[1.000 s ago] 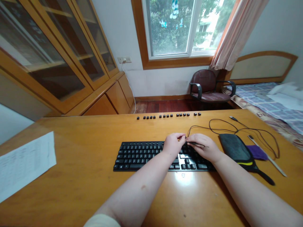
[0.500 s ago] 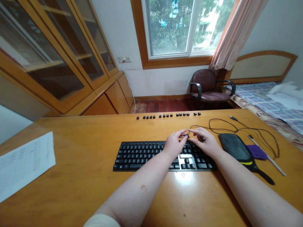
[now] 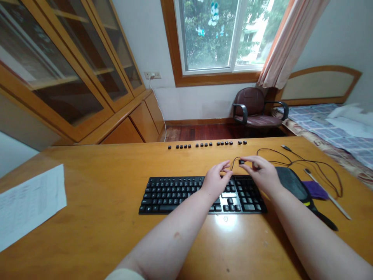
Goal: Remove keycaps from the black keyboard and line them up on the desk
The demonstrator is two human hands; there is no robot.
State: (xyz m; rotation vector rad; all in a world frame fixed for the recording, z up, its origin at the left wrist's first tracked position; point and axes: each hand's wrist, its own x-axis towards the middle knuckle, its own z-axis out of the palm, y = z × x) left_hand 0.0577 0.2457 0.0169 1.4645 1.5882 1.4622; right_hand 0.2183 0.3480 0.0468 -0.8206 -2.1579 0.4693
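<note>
head view: a black keycap (image 3: 241,161) now sits in the right hand (image 3: 264,171) alone, pinched between thumb and fingertip; half a second ago it was between both hands, closer to the keyboard (image 3: 171,194). the left hand (image 3: 216,175) has stayed over the board, fingers loosely parted with nothing visible between them. i'd judge the pass between hands complete, with the keycap free of the board, at about two o'clock from its middle. it is held short of the row of loose keycaps (image 3: 201,144), which runs along the far edge of the surface (image 3: 110,175) at twelve o'clock. whether the right palm hides anything else, i can't tell.
</note>
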